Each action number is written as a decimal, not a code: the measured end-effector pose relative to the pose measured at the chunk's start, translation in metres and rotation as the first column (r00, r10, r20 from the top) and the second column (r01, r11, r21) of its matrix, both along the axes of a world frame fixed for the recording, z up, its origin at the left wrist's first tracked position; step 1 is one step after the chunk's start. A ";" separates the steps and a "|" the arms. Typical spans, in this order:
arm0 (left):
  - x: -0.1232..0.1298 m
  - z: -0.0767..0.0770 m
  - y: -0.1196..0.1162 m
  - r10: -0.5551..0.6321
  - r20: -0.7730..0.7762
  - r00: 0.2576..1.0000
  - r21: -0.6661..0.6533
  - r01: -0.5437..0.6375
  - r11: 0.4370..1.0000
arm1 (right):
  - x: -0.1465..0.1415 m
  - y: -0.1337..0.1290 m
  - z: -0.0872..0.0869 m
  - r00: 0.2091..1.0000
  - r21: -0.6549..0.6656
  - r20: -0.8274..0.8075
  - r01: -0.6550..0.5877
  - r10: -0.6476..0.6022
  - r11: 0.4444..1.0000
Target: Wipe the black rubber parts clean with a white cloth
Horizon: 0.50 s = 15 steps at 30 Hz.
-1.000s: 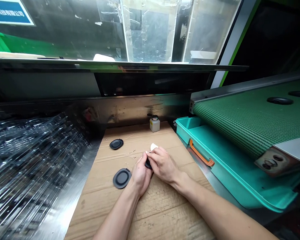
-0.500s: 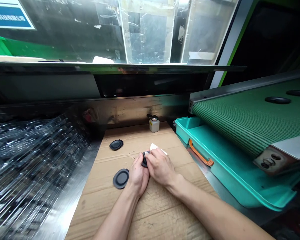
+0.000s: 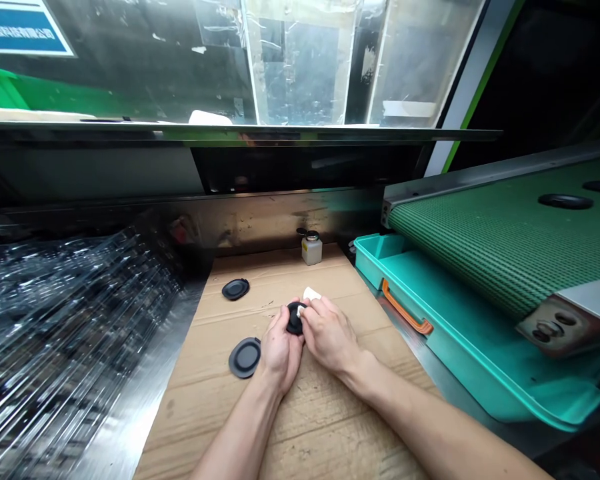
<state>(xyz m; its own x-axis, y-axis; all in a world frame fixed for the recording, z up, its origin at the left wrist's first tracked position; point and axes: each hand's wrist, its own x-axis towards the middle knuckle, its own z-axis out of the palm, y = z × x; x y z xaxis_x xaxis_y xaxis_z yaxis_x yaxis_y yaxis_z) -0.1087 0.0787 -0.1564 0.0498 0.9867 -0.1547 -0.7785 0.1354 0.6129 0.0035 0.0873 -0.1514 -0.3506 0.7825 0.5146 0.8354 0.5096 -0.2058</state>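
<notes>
A round black disc-shaped part (image 3: 294,321) is gripped in my left hand (image 3: 279,347), its face turned up. Pinched in my right hand (image 3: 329,331) is a white cloth (image 3: 312,293); one end sticks out beyond the knuckles, and a bit of it meets the disc's face. Two similar dark discs lie flat on the cardboard sheet (image 3: 330,427): a nearer disc (image 3: 245,358) just left of my left hand, and a farther disc (image 3: 235,289) beyond it. Behind my hands stands a small bottle (image 3: 312,249) with a dark top.
Clear plastic packaging with dark contents (image 3: 70,347) is piled at the left. To the right, a teal tray (image 3: 460,333) with an orange handle (image 3: 405,311) sits under a green conveyor belt (image 3: 500,233), which carries dark discs (image 3: 565,201). A metal ledge (image 3: 280,135) crosses the back.
My right hand has shifted slightly right on the disc, so more of the disc's face and the cloth on it show. The whole view has moved a little.
</notes>
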 end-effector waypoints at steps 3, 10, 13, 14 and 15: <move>0.000 0.001 0.000 -0.009 0.007 1.000 0.016 0.009 1.000 | -0.002 0.002 -0.001 0.997 -0.003 -0.073 -0.016 0.016 1.000; -0.004 -0.001 0.001 0.009 0.038 0.999 -0.066 -0.007 0.998 | 0.006 0.000 0.002 0.928 -0.060 -0.083 -0.369 0.363 0.928; -0.005 -0.001 0.001 -0.030 0.031 0.999 -0.041 0.032 0.999 | 0.017 -0.003 0.005 0.967 -0.086 0.008 -0.252 0.253 0.964; -0.005 -0.002 0.001 -0.046 0.023 0.999 -0.027 0.047 0.999 | 0.019 -0.003 0.006 0.983 -0.075 0.028 -0.181 0.183 0.981; -0.005 -0.002 0.001 -0.061 0.014 0.998 -0.014 0.062 0.998 | 0.019 -0.003 0.006 0.992 -0.055 0.039 -0.118 0.120 0.992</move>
<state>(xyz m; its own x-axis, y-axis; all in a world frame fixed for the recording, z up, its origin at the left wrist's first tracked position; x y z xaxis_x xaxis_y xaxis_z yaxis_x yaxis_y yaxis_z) -0.1133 0.0794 -0.1583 0.1125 0.9795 -0.1673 -0.7768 0.1917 0.5999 0.0229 0.0839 -0.1451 -0.4632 0.7595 0.4568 0.7781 0.5952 -0.2005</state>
